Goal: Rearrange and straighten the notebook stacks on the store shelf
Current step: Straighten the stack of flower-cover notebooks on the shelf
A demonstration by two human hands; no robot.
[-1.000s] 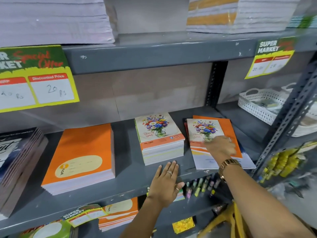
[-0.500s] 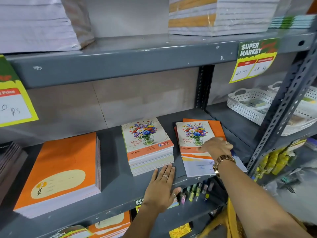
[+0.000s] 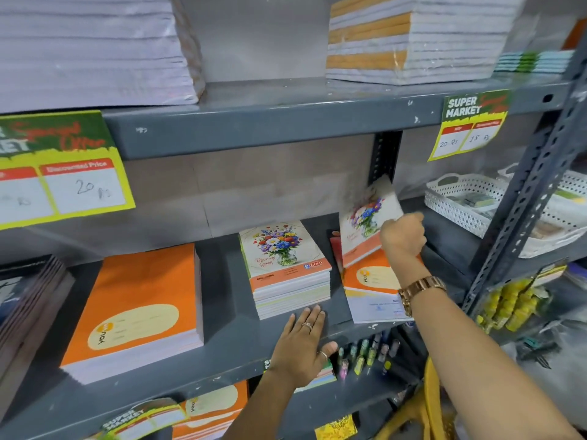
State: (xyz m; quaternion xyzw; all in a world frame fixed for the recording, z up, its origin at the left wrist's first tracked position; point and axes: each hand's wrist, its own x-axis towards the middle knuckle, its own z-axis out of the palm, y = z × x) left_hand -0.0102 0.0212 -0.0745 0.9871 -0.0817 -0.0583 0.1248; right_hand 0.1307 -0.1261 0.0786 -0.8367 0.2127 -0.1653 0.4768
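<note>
Grey metal shelf [image 3: 228,341] w/ notebook stacks [image 3: 287,274], tiled wall behind.

On the middle shelf [image 3: 228,354] four stacks sit in a row: a dark stack [image 3: 28,300] far left, a wide stack [image 3: 139,309] next, the flower stack [image 3: 286,274] at centre, a loose pile [image 3: 371,290] to its right. The left hand [image 3: 301,344] lies flat on the shelf before the flower stack. The right hand [image 3: 401,238] holds one notebook [image 3: 365,217] tilted above the loose pile. Baskets [image 3: 467,198] sit further right. Paper stacks [image 3: 409,36] rest on the shelf above.
</note>
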